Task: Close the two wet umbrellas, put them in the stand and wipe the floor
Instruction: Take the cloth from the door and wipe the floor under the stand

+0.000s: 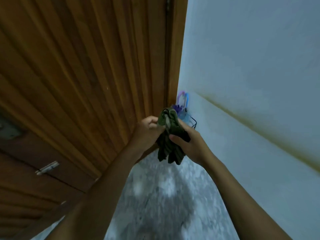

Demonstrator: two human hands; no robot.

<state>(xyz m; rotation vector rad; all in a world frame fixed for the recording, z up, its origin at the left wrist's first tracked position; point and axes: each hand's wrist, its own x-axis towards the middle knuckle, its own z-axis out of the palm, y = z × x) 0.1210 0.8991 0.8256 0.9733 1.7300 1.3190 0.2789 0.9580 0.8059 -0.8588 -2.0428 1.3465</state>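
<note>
Ribbed wooden door (83,70) leftmost, pale blue wall (251,58) rightmost, speckled grey floor (155,193) below, meeting at the corner. Left of the corner, against the door's lower edge: left hand (147,129), fingers curled tight into a dark green cloth (170,135), then right hand (187,144) clamped on its other side, cloth hanging above the floor. Tucked into the corner just behind the cloth: purple and blue umbrella handles (183,101), stand not discernible.
</note>
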